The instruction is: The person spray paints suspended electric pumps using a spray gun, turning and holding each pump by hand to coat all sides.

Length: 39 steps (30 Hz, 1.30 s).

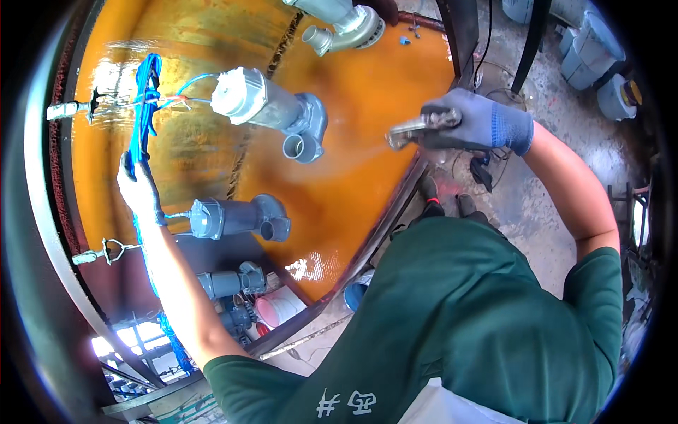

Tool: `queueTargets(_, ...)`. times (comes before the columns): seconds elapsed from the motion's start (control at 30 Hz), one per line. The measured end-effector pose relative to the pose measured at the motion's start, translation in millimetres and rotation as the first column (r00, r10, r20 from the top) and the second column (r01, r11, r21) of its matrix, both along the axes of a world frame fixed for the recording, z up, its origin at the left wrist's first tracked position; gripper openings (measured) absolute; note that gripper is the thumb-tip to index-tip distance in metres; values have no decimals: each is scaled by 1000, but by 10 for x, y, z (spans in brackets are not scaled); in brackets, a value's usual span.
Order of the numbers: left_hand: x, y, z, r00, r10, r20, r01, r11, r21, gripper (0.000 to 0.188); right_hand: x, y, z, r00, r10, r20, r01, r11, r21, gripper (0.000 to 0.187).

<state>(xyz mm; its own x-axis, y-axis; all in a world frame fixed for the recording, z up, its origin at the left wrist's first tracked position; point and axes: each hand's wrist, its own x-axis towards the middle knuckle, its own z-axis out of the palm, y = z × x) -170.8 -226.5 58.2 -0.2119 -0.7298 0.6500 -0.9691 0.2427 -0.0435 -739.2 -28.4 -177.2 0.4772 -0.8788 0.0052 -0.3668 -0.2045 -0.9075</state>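
My right hand (482,121), in a grey-blue knit glove, is closed round a metal spray gun (415,131) that points left. Pale mist spreads from its nozzle toward a grey pump (267,106) hanging at mid-height; the pump's round outlet faces down. On the left, my gloved left hand (140,189) grips a bundled blue cable (146,99), which runs by a thin lead to this pump's white-topped end. Just right of my left wrist hangs a second grey pump (236,218), apart from the first.
Behind is an orange-brown stained booth wall (176,169). Another pump (346,28) hangs at the top, and one more (229,283) hangs lower left. Hooks (106,251) line the left rail. A pink-white bucket (279,309) stands below; grey buckets (593,53) stand on the floor at upper right.
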Motion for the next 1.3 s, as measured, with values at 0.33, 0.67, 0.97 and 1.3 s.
queueTargets(0.33, 375, -327, 118, 999, 10, 44, -12, 998, 57, 46, 462, -219, -12, 999, -27, -25, 26, 999, -36, 28)
queueTargets(0.67, 315, -345, 23, 999, 18, 44, -19, 999, 33, 43, 722, -594, 461, 959, 129, -253, -161, 981, -110, 31)
queueTargets(0.97, 401, -231, -76, 974, 91, 206, -71, 992, -103, 44, 1374, -1051, 1314, 940, 192, -281, -283, 900, -331, 30)
queueTargets(1.3, 53, 77, -160, 879, 273, 390, -181, 950, -256, 42, 1510, -1008, 1419, 810, 62, -583, -442, 718, -538, 26)
